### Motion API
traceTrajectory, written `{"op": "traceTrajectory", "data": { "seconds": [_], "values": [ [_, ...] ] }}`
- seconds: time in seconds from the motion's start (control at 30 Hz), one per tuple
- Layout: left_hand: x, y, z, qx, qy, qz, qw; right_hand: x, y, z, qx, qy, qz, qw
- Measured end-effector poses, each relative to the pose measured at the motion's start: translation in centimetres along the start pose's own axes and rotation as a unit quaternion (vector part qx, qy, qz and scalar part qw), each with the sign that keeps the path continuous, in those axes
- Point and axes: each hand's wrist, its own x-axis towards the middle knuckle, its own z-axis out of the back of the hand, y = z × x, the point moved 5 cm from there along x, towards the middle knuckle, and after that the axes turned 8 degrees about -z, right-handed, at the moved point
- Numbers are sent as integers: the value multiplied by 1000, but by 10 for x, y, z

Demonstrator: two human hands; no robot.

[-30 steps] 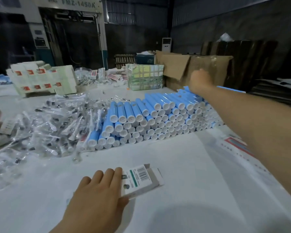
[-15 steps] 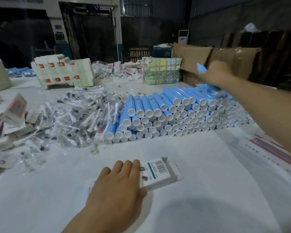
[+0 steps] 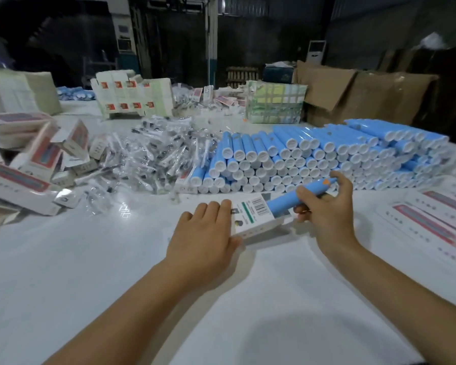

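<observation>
Stacked blue tubes beside a heap of clear-wrapped pieces, red-printed cartons left, cardboard boxes behind

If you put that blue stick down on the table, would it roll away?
Probably: the blue stick looks round, so it could roll on the flat table. It seems stiff, jutting straight from the right hand toward the white box. Its smooth surface may be a bit slippery.
</observation>
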Motion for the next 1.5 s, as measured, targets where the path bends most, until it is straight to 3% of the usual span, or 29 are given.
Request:
{"op": "traceTrajectory", "data": {
  "seconds": [0.13, 0.3, 0.4, 0.47, 0.5, 0.53, 0.6, 0.67, 0.73, 0.77, 0.83, 0.93, 0.97, 1.0, 1.03, 1.13, 1.17, 1.23, 1.33, 1.5],
  "values": [
    [-1, 1, 1, -6, -5, 1, 1000, -12, -10, -5, -96, -2, 8, 995],
    [-3, 4, 0, -18, -9, -7, 1000, -2, 7, -5, -103, -31, -4, 994],
    [-3, -2, -3, -4, 7, -31, 999, -2, 35, -45, -181, 72, 81, 977],
    [-3, -6, -5, 1, 16, -44, 999, -10, 56, -92, -246, 175, 205, 931],
    [-3, -6, -6, 0, 17, -46, 999, -16, 63, -118, -296, 225, 280, 885],
    [-3, -5, -6, 0, 17, -48, 999, -23, 64, -146, -363, 271, 362, 815],
    [-4, -4, -6, 5, 17, -52, 998, -33, 45, -200, -512, 341, 478, 626],
    [-5, -4, -7, 10, 15, -51, 999, -31, 14, -241, -630, 354, 545, 426],
    [-5, -3, -7, 2, 9, -44, 999, -37, -6, -264, -629, 347, 638, 278],
    [-4, -3, -7, -4, 10, -44, 999, -39, -13, -271, -629, 338, 661, 231],
    [-2, -1, -8, -10, 17, -50, 999, -37, -23, -278, -619, 362, 665, 211],
    [1, 0, -7, -5, 31, -54, 998, -32, -29, -285, -591, 381, 677, 220],
    [0, -1, -7, 0, 28, -54, 998, -32, -28, -286, -584, 385, 673, 241],
    [-1, -1, -6, 5, 24, -53, 998, -31, -27, -288, -564, 406, 655, 295],
    [-2, -2, -7, 7, 19, -52, 998, -28, -24, -289, -554, 417, 610, 384],
    [-6, -1, -8, 11, -2, -55, 998, -20, 9, -276, -419, 396, 396, 715],
    [-6, -1, -7, 12, -2, -61, 998, -18, 26, -264, -348, 361, 348, 792],
    [-5, -1, -7, 5, 5, -67, 998, -7, 56, -227, -209, 301, 253, 895],
    [-4, 3, -6, -19, -4, -52, 998, 7, 83, -145, -64, 208, 195, 956],
    [-1, 11, -5, -28, -30, -6, 999, 9, 52, -23, 45, 14, 73, 996]
  ]
}}
